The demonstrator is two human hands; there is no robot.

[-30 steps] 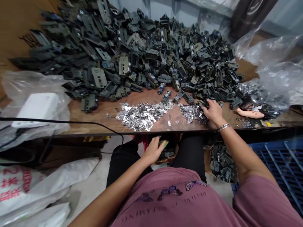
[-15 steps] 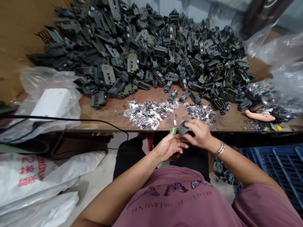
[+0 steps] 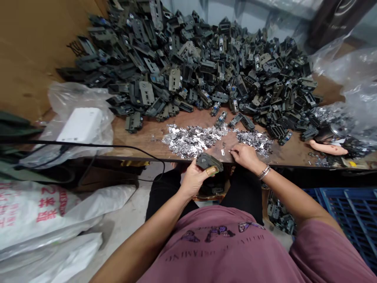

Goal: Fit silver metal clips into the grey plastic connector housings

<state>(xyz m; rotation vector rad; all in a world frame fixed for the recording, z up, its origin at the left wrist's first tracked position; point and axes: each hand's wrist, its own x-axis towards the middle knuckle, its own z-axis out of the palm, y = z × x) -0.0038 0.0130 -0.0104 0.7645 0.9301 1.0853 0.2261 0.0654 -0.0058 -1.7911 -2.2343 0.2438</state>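
Note:
My left hand (image 3: 193, 179) is closed around a dark grey plastic housing (image 3: 207, 162), held just off the table's front edge. A tan wrap with a green spot covers the thumb, which presses on the housing's near side. Beside it, my right hand (image 3: 246, 157) rests at the table edge, fingertips pinched on a small silvery metal piece (image 3: 229, 151). Close to these fingers lies a loose metal plate (image 3: 223, 152). A heap of small shiny metal plates (image 3: 188, 139) spreads behind the left hand, and a smaller heap of metal parts (image 3: 259, 140) behind the right.
A large pile of dark housings (image 3: 203, 67) covers the back of the wooden table (image 3: 132, 146). To the left, a white box (image 3: 81, 125) sits on plastic wrapping, with a black cable (image 3: 129, 147) crossing the edge. Blue crates (image 3: 347, 208) stand low at right.
My hands have moved apart. The housing has passed from the right hand into the left. My right hand has come down to the table edge and pinches a small metal piece.

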